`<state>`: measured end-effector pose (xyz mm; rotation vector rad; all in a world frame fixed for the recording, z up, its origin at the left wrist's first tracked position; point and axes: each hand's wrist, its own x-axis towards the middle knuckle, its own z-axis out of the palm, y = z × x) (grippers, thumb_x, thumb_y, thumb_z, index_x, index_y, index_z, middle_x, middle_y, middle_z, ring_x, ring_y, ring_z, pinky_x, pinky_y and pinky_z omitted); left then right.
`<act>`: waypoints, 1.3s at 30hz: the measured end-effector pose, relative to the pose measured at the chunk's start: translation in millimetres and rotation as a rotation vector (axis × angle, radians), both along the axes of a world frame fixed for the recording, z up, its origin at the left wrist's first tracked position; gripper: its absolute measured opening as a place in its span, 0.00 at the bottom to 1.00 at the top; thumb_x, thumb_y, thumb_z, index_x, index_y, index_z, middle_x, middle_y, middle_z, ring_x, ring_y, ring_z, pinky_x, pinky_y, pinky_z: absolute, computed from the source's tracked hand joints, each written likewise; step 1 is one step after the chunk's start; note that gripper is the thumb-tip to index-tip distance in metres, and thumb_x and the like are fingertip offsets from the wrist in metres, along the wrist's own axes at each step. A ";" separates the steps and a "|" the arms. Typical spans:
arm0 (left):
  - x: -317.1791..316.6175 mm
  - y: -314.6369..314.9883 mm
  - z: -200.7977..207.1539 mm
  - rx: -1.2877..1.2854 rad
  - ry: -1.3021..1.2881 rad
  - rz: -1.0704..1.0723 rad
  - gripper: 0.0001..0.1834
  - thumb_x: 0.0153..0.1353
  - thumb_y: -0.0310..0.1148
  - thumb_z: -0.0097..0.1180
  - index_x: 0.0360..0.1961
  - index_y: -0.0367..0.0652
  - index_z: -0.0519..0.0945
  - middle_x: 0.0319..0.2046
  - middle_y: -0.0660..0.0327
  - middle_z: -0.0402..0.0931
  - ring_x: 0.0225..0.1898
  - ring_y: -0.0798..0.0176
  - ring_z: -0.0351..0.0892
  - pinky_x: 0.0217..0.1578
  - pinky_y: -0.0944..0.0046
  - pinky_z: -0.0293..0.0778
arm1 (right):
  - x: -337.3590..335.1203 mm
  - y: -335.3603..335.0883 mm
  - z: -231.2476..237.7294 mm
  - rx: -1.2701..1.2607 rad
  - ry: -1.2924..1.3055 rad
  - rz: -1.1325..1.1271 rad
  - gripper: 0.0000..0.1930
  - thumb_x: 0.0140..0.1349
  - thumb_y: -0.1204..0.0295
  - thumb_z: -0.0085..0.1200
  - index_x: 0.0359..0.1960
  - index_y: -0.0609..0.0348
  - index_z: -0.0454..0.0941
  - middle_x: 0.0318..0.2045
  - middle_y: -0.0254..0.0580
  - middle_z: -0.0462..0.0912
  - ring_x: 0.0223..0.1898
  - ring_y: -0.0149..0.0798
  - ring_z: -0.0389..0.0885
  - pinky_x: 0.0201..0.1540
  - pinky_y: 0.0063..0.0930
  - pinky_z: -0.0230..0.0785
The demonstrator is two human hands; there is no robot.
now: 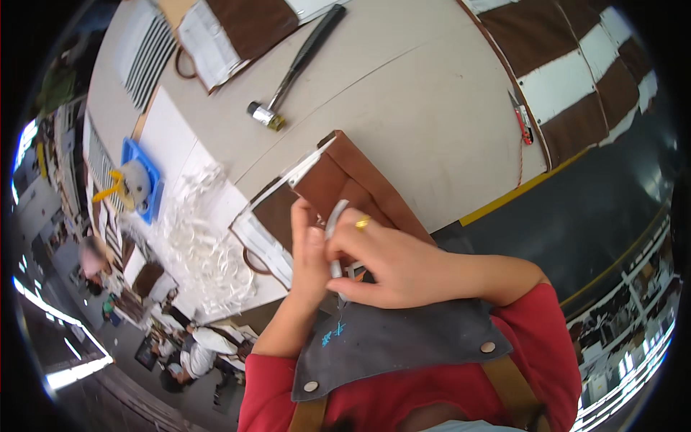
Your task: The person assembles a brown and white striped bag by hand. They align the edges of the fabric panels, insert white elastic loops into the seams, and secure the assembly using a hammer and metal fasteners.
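Note:
My left hand (307,252) and my right hand (400,268) meet close to my chest, over the near edge of the work table (403,93). Both pinch a thin white strip (335,219) that runs between the fingers. A gold ring sits on a finger of the right hand. Just beyond the fingertips lies a brown leather piece with white lining (350,176), partly folded, its corner touching my hands. The lower end of the strip is hidden behind my right hand.
A hammer (291,72) lies on the table further out. To the left are a blue tray holding a pot (139,183) and a heap of white scraps (205,241). Brown-and-white panels (568,79) and a red-handled tool (525,124) lie at the right. Other people are at the lower left.

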<state>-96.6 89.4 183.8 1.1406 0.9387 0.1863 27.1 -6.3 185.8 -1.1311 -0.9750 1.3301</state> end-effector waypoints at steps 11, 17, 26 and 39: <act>-89.4 34.0 2.9 -0.015 0.188 0.441 0.13 0.64 0.26 0.51 0.49 0.35 0.73 0.43 0.58 0.78 0.45 0.68 0.77 0.47 0.68 0.74 | -125.2 13.1 -35.4 0.456 -0.267 0.207 0.09 0.54 0.75 0.54 0.35 0.61 0.70 0.37 0.45 0.70 0.39 0.44 0.74 0.34 0.34 0.74; -113.5 -0.1 -13.6 0.031 0.175 0.518 0.11 0.64 0.27 0.52 0.46 0.35 0.75 0.40 0.60 0.79 0.41 0.70 0.77 0.44 0.70 0.74 | -65.6 42.4 -51.3 0.489 -0.546 0.017 0.03 0.54 0.74 0.52 0.30 0.57 0.73 0.27 0.40 0.74 0.33 0.40 0.76 0.30 0.34 0.71; -89.5 0.4 -0.5 -0.060 0.100 0.486 0.14 0.64 0.28 0.51 0.49 0.34 0.72 0.44 0.58 0.77 0.46 0.67 0.76 0.50 0.66 0.71 | 7.3 64.3 -66.5 0.154 -0.403 -0.217 0.05 0.61 0.78 0.49 0.36 0.60 0.76 0.31 0.41 0.76 0.29 0.38 0.77 0.32 0.25 0.70; 100.2 -30.1 -114.0 0.874 -0.001 -0.364 0.13 0.57 0.29 0.56 0.44 0.41 0.77 0.46 0.57 0.74 0.48 0.52 0.72 0.49 0.57 0.66 | 197.4 -50.8 -90.9 -0.288 -0.553 -0.778 0.08 0.66 0.74 0.48 0.41 0.63 0.78 0.37 0.38 0.81 0.41 0.30 0.77 0.45 0.24 0.70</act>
